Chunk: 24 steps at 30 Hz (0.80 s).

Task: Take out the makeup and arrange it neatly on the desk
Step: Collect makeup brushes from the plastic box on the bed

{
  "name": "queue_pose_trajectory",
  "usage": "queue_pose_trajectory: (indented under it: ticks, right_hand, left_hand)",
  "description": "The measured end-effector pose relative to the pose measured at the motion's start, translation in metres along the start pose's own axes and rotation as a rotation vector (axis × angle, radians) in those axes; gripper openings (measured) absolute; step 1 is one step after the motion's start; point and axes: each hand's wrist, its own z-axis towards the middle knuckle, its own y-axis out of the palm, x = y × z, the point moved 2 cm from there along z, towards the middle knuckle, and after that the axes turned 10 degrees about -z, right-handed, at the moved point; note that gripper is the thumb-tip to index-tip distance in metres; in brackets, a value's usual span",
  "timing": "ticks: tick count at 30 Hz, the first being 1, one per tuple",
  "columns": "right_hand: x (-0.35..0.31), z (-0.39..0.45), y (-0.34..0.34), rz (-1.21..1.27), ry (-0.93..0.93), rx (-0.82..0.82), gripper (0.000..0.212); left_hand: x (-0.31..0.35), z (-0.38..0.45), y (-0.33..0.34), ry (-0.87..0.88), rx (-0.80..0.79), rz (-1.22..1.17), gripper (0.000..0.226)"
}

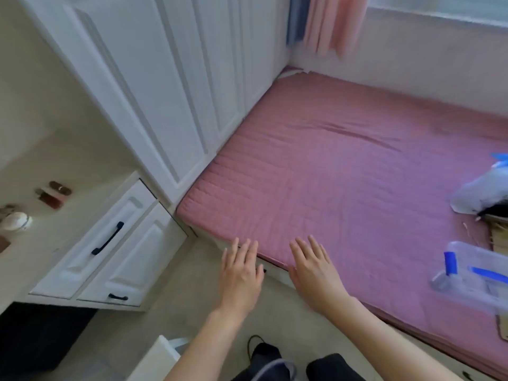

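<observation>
Task looks partly done, judging by the layout: a few makeup items (pixel 53 194) already lie on the cream desk (pixel 68 215) at far left, i.e. two slim reddish-brown tubes side by side, a round pearly compact (pixel 16 221) nearer the edge, plus a couple more bits cut off by the frame, too blurred to ID. Rest prob. sits in the clear plastic box (pixel 478 273) w/ blue clips on the bed at right, well apart from the desk; contents can't be made out. Both hands hold nothing: left hand (pixel 240 273) and right hand (pixel 313 270) hover flat, fingers straight and spread, palms down over the bed's near edge. Pink mattress cover (pixel 343 174) is quilted in fine ribs, soft, slightly creased. Desk drawers (pixel 110 243) are glossy white panelled fronts w/ dark bar handles. A crinkly white-and-blue plastic bag (pixel 483 188) lies beyond the box.
</observation>
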Motion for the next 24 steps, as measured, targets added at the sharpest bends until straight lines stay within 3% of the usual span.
queue_pose_trajectory:
  ticks: [7,24]
  right_hand:
    - [0.103,-0.078,0.011,0.026,0.253,-0.014,0.058]
    - [0.377,-0.308,0.064,0.115,0.650,-0.142,0.055]
  left_hand:
    - [0.106,-0.001,0.055,0.241,-0.102,0.022,0.050]
    - [0.385,-0.074,0.249,0.433,-0.400,0.010,0.051]
